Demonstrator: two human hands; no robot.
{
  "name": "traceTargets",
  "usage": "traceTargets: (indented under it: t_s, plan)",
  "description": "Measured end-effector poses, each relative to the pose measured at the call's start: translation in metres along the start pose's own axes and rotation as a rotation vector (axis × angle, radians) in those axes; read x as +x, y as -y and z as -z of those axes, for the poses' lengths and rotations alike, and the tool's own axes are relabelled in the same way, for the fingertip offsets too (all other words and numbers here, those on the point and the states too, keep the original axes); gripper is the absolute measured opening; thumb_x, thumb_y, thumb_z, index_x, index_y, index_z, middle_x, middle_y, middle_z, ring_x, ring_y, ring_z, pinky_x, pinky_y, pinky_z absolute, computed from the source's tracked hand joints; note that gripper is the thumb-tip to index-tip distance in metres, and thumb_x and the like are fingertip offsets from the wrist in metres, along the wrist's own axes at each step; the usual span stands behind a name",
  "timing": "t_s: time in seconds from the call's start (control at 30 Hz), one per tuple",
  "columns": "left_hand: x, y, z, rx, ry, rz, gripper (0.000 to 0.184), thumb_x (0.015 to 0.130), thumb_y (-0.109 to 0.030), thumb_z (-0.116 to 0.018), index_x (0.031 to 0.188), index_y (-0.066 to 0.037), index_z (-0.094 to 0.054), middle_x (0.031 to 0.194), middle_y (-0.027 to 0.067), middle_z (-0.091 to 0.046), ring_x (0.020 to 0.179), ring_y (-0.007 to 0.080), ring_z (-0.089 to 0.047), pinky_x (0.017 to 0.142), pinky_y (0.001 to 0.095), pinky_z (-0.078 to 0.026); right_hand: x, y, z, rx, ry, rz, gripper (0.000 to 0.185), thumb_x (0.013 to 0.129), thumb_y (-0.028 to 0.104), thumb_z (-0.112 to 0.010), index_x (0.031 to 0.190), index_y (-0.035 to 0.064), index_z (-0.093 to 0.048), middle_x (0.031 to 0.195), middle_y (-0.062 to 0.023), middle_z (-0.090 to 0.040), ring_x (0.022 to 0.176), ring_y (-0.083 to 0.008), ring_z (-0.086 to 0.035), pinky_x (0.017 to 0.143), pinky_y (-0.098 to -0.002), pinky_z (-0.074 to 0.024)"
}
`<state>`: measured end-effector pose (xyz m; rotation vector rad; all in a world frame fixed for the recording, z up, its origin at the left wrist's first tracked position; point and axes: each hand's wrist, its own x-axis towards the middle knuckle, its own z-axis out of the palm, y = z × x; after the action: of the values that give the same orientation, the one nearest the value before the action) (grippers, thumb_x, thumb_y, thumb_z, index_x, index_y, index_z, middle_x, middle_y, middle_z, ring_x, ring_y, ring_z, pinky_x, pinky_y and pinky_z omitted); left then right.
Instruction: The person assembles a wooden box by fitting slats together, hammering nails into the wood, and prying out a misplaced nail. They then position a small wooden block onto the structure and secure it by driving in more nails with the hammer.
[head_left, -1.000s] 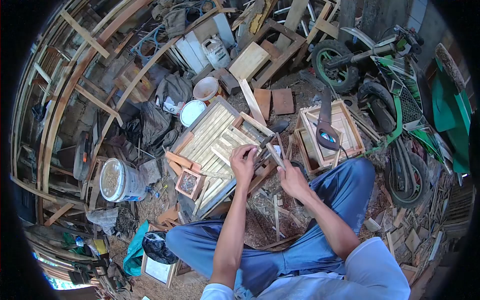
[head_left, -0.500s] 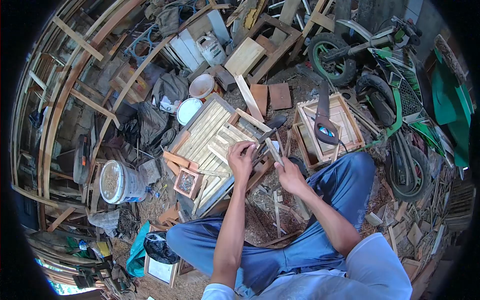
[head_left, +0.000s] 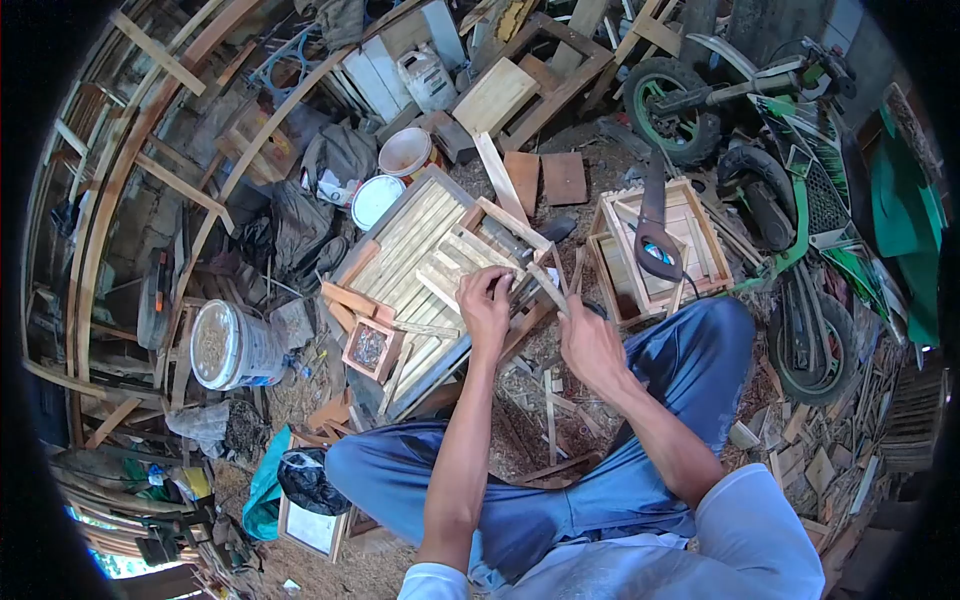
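Observation:
My right hand [head_left: 590, 340] is wrapped round the wooden handle of a hammer [head_left: 547, 287], whose dark head lies near the corner of a wooden frame. Fingers pinched together, my left hand [head_left: 485, 300] is at the near edge of that frame; what it holds is too small to make out. Beneath the frame is a slatted wooden board [head_left: 405, 265] with a grey edge, and pale strips lie on it. A small wooden box of nails [head_left: 370, 346] rests at the board's lower left corner.
A handsaw [head_left: 655, 240] lies across a wooden crate [head_left: 712, 262] on the right. Beyond the crate is a green and black motorbike [head_left: 790, 190]. White buckets [head_left: 232, 345] stand at the left, and wood scraps litter the floor around my crossed legs.
My right hand has shifted slightly right and turned with the hammer. The small frame under my hands now sits at a slightly different angle. My left hand stays almost in place.

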<state>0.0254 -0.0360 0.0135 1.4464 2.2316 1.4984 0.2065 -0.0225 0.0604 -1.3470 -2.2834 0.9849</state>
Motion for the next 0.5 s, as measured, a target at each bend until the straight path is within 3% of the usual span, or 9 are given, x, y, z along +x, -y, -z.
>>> traceTargets:
  t_s: [0.2, 0.5]
  plan:
    - [-0.001, 0.001, -0.004, -0.012, -0.028, 0.029, 0.008, 0.081, -0.008, -0.071, 0.087, -0.003, -0.073, 0.089, 0.0096, -0.071, 0.088, 0.0267, -0.061, 0.085, 0.0361, -0.045, 0.002, -0.007, -0.010, -0.002, 0.047, -0.006, 0.018, 0.098, 0.017, -0.045, 0.103, -0.0003, -0.043, 0.081, -0.0326, -0.064, 0.075, -0.0537, -0.061, 0.066, -0.0623, -0.0478]
    - [0.001, 0.002, -0.001, -0.016, 0.027, 0.024, 0.009, 0.080, -0.009, -0.072, 0.087, -0.004, -0.075, 0.091, 0.0081, -0.071, 0.090, 0.0244, -0.060, 0.086, 0.0342, -0.044, 0.013, -0.011, -0.008, 0.150, 0.079, -0.156, 0.025, 0.099, 0.022, -0.047, 0.107, -0.0015, -0.046, 0.081, -0.0362, -0.062, 0.083, -0.0559, -0.060, 0.077, -0.0622, -0.0459]
